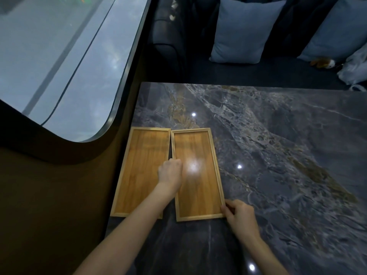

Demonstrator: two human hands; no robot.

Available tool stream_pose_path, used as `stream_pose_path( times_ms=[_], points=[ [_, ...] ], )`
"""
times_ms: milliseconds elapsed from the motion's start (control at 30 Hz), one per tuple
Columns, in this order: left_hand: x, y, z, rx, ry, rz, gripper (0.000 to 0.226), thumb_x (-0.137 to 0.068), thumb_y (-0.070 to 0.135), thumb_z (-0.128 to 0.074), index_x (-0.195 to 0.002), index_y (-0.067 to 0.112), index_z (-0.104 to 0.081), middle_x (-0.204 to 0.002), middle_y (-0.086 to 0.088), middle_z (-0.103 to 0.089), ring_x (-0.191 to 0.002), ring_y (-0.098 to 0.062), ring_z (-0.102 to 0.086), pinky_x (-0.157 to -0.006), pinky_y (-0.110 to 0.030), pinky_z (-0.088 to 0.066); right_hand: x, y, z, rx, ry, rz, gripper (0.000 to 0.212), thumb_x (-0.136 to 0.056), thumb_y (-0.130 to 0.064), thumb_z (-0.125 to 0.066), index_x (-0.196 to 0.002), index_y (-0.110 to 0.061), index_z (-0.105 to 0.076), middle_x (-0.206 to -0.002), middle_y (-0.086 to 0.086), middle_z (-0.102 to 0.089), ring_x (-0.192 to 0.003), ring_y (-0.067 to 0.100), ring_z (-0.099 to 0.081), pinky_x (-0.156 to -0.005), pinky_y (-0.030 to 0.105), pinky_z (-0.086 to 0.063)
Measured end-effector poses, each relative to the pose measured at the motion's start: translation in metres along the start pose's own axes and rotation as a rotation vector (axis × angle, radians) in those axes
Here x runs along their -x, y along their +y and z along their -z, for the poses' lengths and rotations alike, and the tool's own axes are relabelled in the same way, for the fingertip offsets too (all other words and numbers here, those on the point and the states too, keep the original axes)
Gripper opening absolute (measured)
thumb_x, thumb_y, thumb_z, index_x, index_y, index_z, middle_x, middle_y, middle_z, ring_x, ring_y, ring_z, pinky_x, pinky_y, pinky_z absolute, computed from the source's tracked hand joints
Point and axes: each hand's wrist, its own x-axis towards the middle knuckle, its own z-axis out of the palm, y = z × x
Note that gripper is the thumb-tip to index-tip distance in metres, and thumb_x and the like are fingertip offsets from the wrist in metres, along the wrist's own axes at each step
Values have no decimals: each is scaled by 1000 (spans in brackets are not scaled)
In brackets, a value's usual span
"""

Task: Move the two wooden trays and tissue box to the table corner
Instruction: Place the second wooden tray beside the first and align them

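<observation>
A dark marble desk [278, 155] stands by a curved window [59, 66], with two grey cushions [244, 30] on the far sofa. Two wooden trays lie side by side at the desk's left edge: left tray [139, 171] and right tray [198, 185]. The left hand [170, 171] curls over the right tray's left rim; the right hand [240, 215] pinches its near right corner.

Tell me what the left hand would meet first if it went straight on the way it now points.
The left hand points away along the gap between the two wooden trays. Going straight, it passes their far ends onto bare marble table; nothing else stands in that line.
</observation>
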Motion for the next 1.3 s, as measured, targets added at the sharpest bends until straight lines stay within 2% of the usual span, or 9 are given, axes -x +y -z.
stream_pose_path(
  times_ms=[300,400,533,667,900,1033,1167,1233,1300],
  points=[
    [-4,-2,1,-10,8,1,15,-90,1,-49,-100,6,-59,-97,-11,-63,-86,-21,-62,-75,-29,-52,2,-5,-4,-31,22,2,16,-82,-14,-63,-95,-11,-71,-88,12,-71,-81,24,-64,-74,33,-48],
    [-6,-5,3,-1,10,5,16,-90,1,-48,-100,5,-59,-97,-11,-63,-86,-22,-62,-77,-30,-54,5,-9,-8,-27,19,19,16,-83,-15,-62,-96,-11,-70,-85,10,-69,-76,19,-59,-70,27,-43],
    [-7,-7,4,6,10,0,17,-89,0,-48,-100,6,-59,-98,-11,-63,-88,-23,-62,-80,-32,-54,6,-12,-10,-39,27,20,16,-84,-16,-61,-96,-12,-70,-79,5,-63,-75,17,-58,-69,25,-40],
    [-6,-7,3,11,16,12,16,-90,0,-48,-99,5,-60,-96,-12,-63,-85,-23,-63,-79,-33,-56,7,-11,-10,-39,30,15,14,-83,-14,-62,-94,-10,-70,-81,10,-66,-78,24,-62,-68,28,-42],
    [5,-8,5,50,-2,-2,18,-90,-1,-48,-101,5,-60,-99,-12,-64,-88,-24,-63,-81,-34,-56,7,-12,-9,-36,26,43,17,-84,-15,-61,-99,-11,-70,-76,0,-55,-73,14,-53,-67,23,-38],
    [36,-22,0,175,83,-10,25,-92,12,-50,-115,12,-60,-108,-8,-65,-96,-18,-64,-84,-28,-55,8,-11,-10,-22,24,54,17,-84,-15,-61,-99,-10,-69,-77,5,-58,-73,16,-54,-67,23,-39],
    [80,-54,-15,297,140,-63,38,-92,16,-50,-130,11,-51,-135,-6,-54,-125,-17,-49,-104,-21,-34,8,-11,-10,8,19,70,16,-84,-14,-61,-97,-8,-69,-74,3,-55,-73,21,-56,-66,26,-39],
    [97,-74,-30,263,139,-70,38,-91,13,-54,-129,8,-52,-135,-10,-55,-128,-21,-48,-105,-22,-27,9,-11,-10,20,23,82,16,-84,-14,-61,-96,-7,-69,-73,2,-52,-71,20,-54,-66,27,-38],
    [108,-91,-46,216,135,-80,39,-86,10,-60,-125,5,-56,-131,-12,-59,-124,-26,-52,-103,-29,-30,9,-11,-11,36,22,90,15,-84,-14,-61,-94,-6,-69,-73,2,-52,-72,23,-56,-65,27,-37]
  ],
)
